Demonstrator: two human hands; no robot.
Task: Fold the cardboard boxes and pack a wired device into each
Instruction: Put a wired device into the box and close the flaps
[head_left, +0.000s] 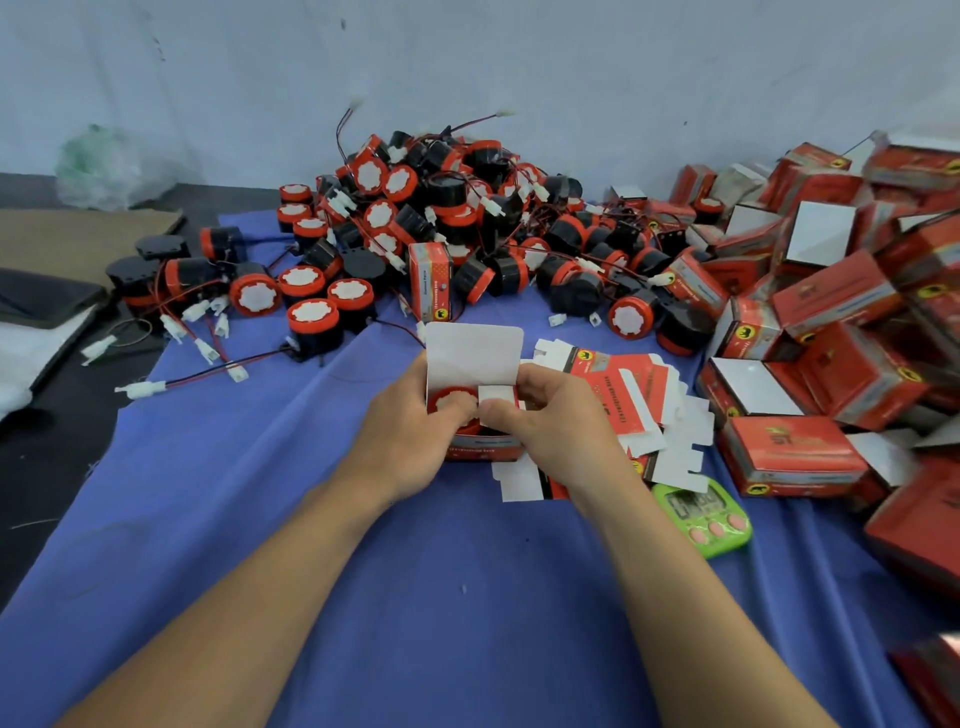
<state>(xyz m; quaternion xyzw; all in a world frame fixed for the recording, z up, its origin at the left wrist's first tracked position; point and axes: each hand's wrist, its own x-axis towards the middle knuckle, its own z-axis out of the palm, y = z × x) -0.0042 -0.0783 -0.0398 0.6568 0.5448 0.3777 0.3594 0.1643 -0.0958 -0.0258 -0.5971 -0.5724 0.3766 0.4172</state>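
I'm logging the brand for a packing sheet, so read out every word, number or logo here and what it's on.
"ST": gold letters on the closed red box; the rest is blurred, so this is uncertain.
Front print on the open box: too blurred to read.
Print on the flat box blanks: too blurred to read.
Digits on the green timer: unreadable.
A yellow badge on the boxes: a black animal figure, no legible words.

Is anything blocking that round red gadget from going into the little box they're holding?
Nothing visible does. The red device already sits inside the open box, whose lid flap stands upright behind it. The left hand grips the box; the right hand pinches a small side flap beside the red device.
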